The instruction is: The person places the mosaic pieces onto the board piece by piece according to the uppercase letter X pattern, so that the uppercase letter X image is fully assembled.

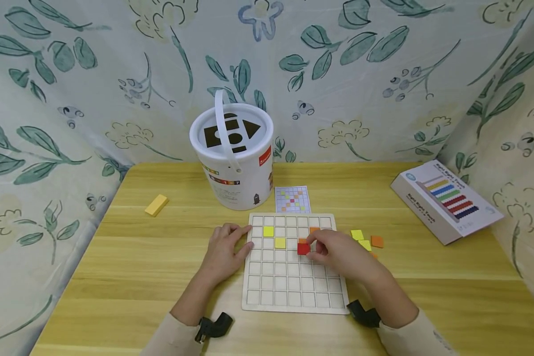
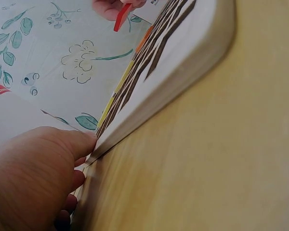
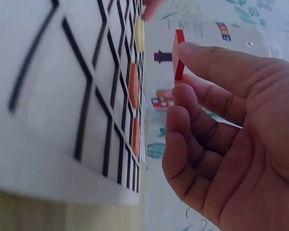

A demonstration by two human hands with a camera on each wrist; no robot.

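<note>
The left hand (image 1: 222, 253) grasps nothing: its fingertips meet the left side of the wooden grid board (image 1: 267, 298), which lies mid-tabletop (image 1: 138, 272). Light, even pressure there should stop it sliding. Two yellow tiles (image 1: 268, 231) sit in its far-left cells. Farther right, the right hand (image 1: 344, 254) pinches a red square tile (image 1: 302, 248) between thumb and forefinger, just above the board. A neat placement calls for keeping it level, squaring its sides to the grid lines and holding knuckles off the orange tiles (image 1: 314, 230) beneath.

Toward the tabletop's far left corner lies a yellow block (image 1: 156, 205); by the far edge stands a white shape-sorter bucket (image 1: 240, 180), then a printed pattern card (image 1: 292, 198). Spare yellow and orange tiles (image 1: 377, 242) lie beyond the board's right side, and a game box (image 1: 449, 202) occupies the far right corner. Leaf-and-flower cloth (image 1: 249, 44) hangs around.
</note>
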